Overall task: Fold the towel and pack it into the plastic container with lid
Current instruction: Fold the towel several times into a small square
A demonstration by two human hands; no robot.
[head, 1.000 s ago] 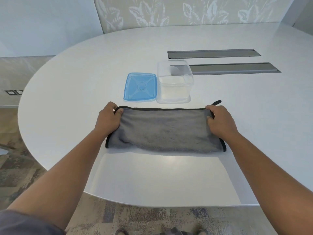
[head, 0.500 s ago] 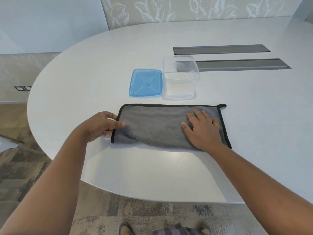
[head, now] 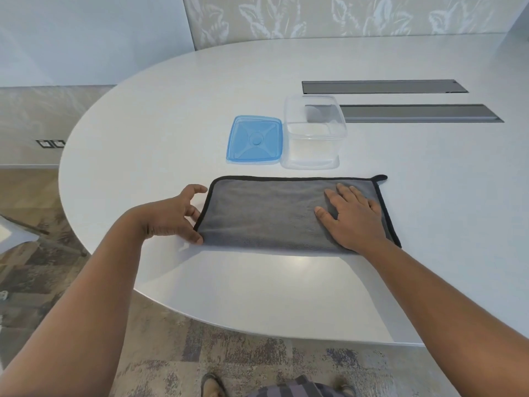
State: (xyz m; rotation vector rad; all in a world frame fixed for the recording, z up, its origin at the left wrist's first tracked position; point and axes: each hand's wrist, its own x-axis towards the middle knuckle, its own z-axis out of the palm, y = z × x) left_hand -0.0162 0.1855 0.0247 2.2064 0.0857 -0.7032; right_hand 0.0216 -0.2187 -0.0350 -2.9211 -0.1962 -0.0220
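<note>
A grey towel [head: 266, 213] with black trim lies folded in a long rectangle on the white table [head: 171, 116]. My right hand [head: 353, 217] rests flat on the towel's right part, fingers spread. My left hand [head: 174, 214] is at the towel's left edge, fingers curled loosely, its thumb touching the near left corner. Behind the towel stands a clear plastic container [head: 313, 133], empty and uncovered. Its blue lid [head: 254, 143] lies flat on the table just left of it.
Two long grey slot covers [head: 415, 113] are set into the table behind the container. The table's rounded near edge runs below the towel, with patterned floor and my feet [head: 211, 383] beneath.
My hands let go of the towel's far corners. The right hand laid itself flat on the towel and slid right. The left hand drew back to the left edge.
</note>
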